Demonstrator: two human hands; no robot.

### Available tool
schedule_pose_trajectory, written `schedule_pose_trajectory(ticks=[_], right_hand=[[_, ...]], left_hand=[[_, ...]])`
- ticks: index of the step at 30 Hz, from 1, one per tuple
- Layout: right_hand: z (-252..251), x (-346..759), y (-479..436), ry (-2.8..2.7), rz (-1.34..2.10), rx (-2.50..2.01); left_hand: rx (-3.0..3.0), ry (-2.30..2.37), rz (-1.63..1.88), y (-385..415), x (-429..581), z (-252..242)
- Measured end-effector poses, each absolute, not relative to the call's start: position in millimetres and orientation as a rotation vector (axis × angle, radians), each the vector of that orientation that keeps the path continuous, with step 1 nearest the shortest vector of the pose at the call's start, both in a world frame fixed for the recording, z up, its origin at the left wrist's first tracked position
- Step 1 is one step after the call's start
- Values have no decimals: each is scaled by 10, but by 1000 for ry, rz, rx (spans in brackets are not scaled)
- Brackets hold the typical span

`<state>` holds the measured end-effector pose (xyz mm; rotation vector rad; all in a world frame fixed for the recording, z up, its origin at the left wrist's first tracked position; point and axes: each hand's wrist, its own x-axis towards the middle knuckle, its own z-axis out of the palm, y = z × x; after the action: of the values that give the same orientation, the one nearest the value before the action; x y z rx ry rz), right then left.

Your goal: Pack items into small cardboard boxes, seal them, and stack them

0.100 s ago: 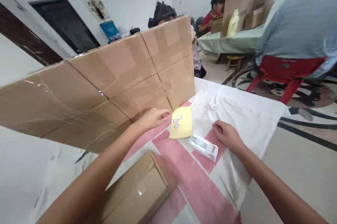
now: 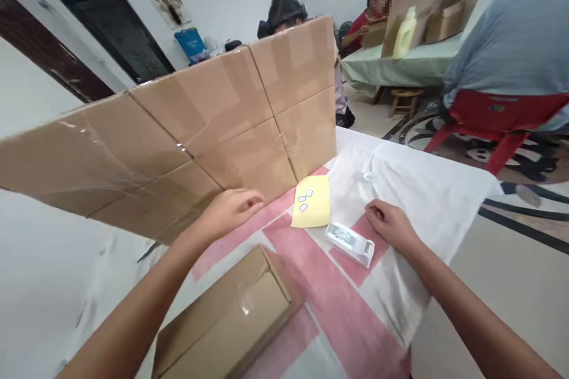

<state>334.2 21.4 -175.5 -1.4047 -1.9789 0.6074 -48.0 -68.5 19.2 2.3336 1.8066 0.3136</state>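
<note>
My left hand (image 2: 235, 208) is at the foot of the cardboard partition (image 2: 249, 150), fingers curled together with no object showing in them. A yellow sheet of paper (image 2: 322, 204), with three small dark-outlined white pieces on it, lies to its right. My right hand (image 2: 391, 223) rests on the cloth in a loose fist, with nothing visible inside. Close to its left is a white plastic case (image 2: 351, 244) with a clear window on top; the hand is apart from it.
A closed cardboard box (image 2: 226, 319) sits in front of me on the pink-and-white tablecloth (image 2: 355, 317). Near the table's far side lies a small white ring-like piece (image 2: 368, 177). People sit behind the partition and at another table; a red chair (image 2: 507, 115) stands at right.
My left hand has drawn left, away from the yellow paper, and its fingers have curled in. The right hand stays beside the white case. The camera view has shifted slightly.
</note>
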Motion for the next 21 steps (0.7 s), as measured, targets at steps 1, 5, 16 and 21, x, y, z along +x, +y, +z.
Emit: schedule_pose_trajectory(ticks=[1,5,16,21], right_hand=[[-1758,3347,210,-1974,613,-1393],[-1779,3370,189,-1914,645,-1349],[-1736,3304,81,-1831,601,-1310],[-1795,3324,102,-1846,601,-1278]], left_hand=[[2313,1845,339,-941,-633,222],[2151,2068,589,-2064,-1081,128],[2624,2066,293,-3285,-719,-296],[2803,2015,215,-3155,-656,-416]])
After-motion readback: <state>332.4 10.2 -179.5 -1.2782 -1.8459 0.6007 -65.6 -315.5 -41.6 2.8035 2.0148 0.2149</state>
